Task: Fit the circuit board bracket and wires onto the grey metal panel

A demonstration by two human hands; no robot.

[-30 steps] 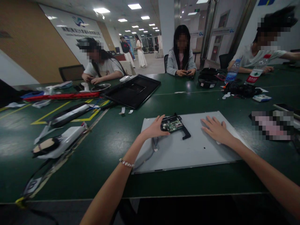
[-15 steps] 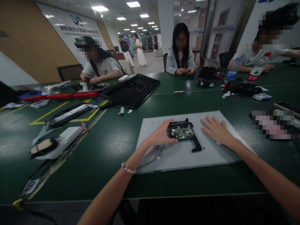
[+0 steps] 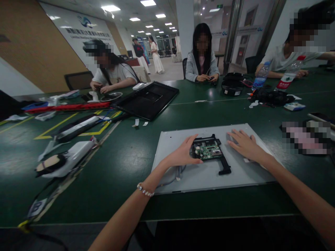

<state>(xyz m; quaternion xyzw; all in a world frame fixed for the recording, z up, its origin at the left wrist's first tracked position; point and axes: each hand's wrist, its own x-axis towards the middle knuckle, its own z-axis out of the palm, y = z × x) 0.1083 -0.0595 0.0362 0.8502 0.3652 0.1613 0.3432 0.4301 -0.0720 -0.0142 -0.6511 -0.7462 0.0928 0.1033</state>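
A pale grey flat panel (image 3: 204,183) lies before me on the green table. On it rests a green circuit board (image 3: 208,150) in a black plastic frame (image 3: 224,165), which has a foot at its lower right. My left hand (image 3: 184,153) grips the frame's left side, fingers at the upper edge and thumb along the lower one. Its palm hides that side of the board. My right hand (image 3: 246,144) is spread on the panel to the right of the frame, fingers apart and holding nothing. Grey cables (image 3: 178,172) run out below my left wrist.
A black monitor shell (image 3: 150,101) lies beyond the panel, to the left. Nearer on the left are a white-and-black device (image 3: 69,158) and a black strip (image 3: 75,128). Bottles (image 3: 261,75) and black gear (image 3: 269,97) stand at the right. Several people sit around the table.
My left hand and the framed board have shifted slightly to the right across the panel. My right hand stays over the panel, its fingers a little more bent.
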